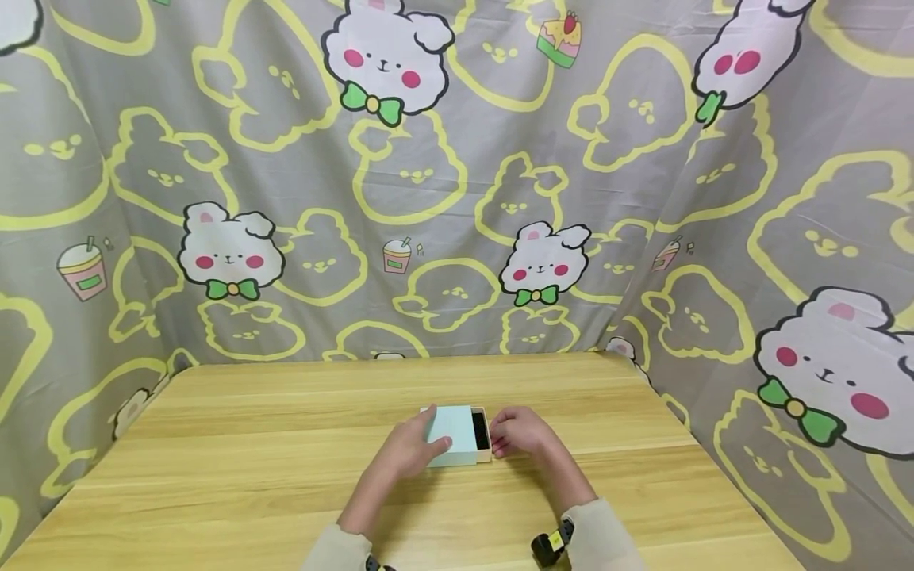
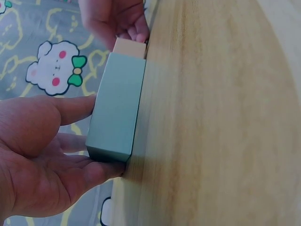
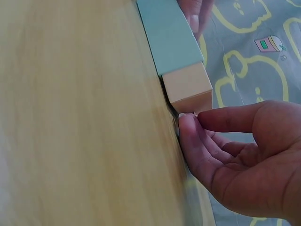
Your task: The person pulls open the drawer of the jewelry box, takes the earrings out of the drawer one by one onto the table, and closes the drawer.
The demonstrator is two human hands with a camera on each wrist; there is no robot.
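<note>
A pale blue-green box sleeve lies on the table, with a cream inner drawer sticking partway out of its right end. Black lining shows inside the exposed part. My left hand grips the sleeve near its left end; in the left wrist view the thumb and fingers hold opposite sides. At the drawer's outer end, my right hand has its thumb and fingertips pinched together. The right wrist view puts those fingertips right at the drawer's end edge, and what lies between them is hidden.
The wooden table extends around the box on all sides. Behind it and at both sides hangs a grey curtain with rabbit and yellow outline prints. A black wrist camera sits by the right sleeve.
</note>
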